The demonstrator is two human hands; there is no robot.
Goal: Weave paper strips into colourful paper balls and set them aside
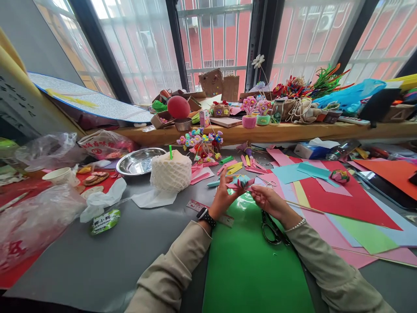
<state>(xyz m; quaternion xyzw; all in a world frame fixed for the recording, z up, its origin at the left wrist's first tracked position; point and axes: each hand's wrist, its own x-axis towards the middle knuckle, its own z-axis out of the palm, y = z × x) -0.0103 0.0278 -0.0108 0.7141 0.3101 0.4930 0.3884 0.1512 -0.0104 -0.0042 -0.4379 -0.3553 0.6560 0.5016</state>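
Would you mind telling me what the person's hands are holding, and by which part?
Both the left hand and right hand hold a small pink-and-teal folded paper flower, fingertips pinching its lower edges from either side.

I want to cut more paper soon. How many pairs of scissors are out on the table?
1. One pair of scissors lies on the grey table at the green sheet's right edge, just under the right hand's wrist. Others may be hidden under the papers.

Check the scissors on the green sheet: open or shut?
Shut, as far as shows: the scissors lie flat on the green sheet beside the right hand, handles together; the blades are partly hidden.
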